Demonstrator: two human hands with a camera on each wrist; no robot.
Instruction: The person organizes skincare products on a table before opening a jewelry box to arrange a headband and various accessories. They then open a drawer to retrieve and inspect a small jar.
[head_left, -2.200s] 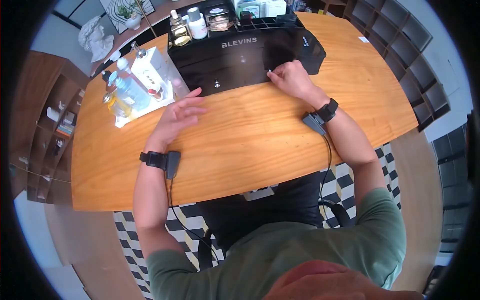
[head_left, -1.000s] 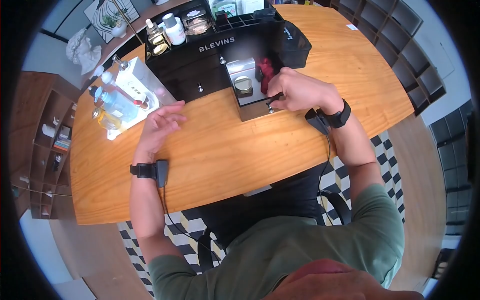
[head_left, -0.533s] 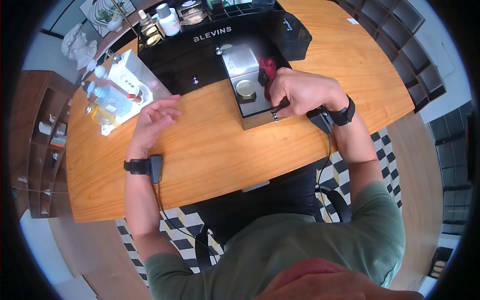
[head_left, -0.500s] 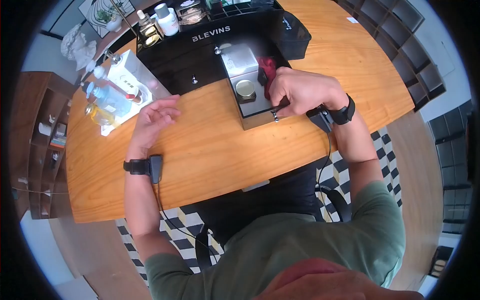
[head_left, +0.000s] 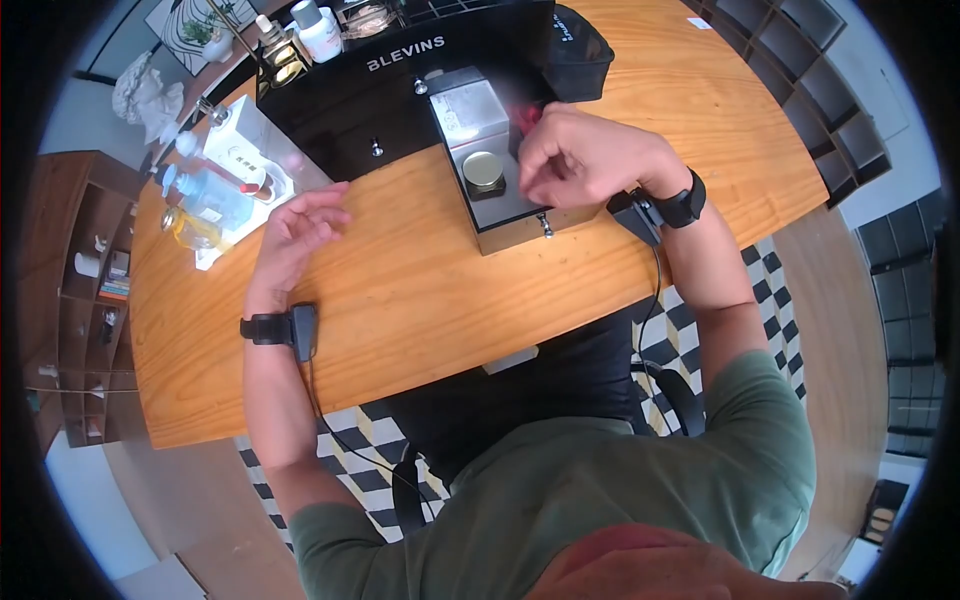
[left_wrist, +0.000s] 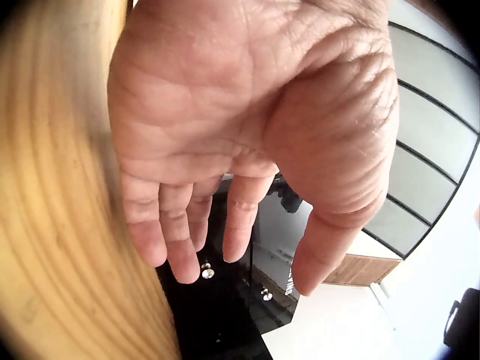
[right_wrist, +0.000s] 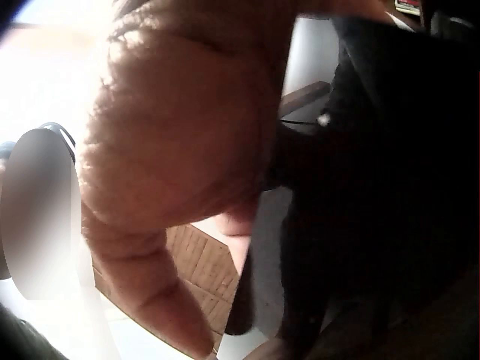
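In the head view, a drawer (head_left: 500,238) stands pulled out from the black BLEVINS organizer (head_left: 340,115). It holds a silver-grey box (head_left: 470,110), a jar with a pale gold lid (head_left: 483,172) and something red (head_left: 527,118). The right hand (head_left: 595,158) is over the drawer's right side, fingers loosely bent, clear of the front knob (head_left: 547,228); nothing is visible in its grasp. Its fingers are partly hidden in the right wrist view. The left hand (head_left: 297,238) holds nothing, palm and relaxed fingers (left_wrist: 183,255) showing in the left wrist view, left of the organizer.
Pump bottles, a blue bottle (head_left: 215,198) and a yellow bottle (head_left: 190,230) stand on a white tray (head_left: 208,258) at the left. Small bottles, including a white one (head_left: 318,38), top the organizer. A dark bin (head_left: 580,60) adjoins its right side, on the wooden table (head_left: 400,300).
The drawer, closed in the earliest frame, was pulled out by the right hand. That hand has since let go of the knob and lifted away. The head view has shifted slightly.
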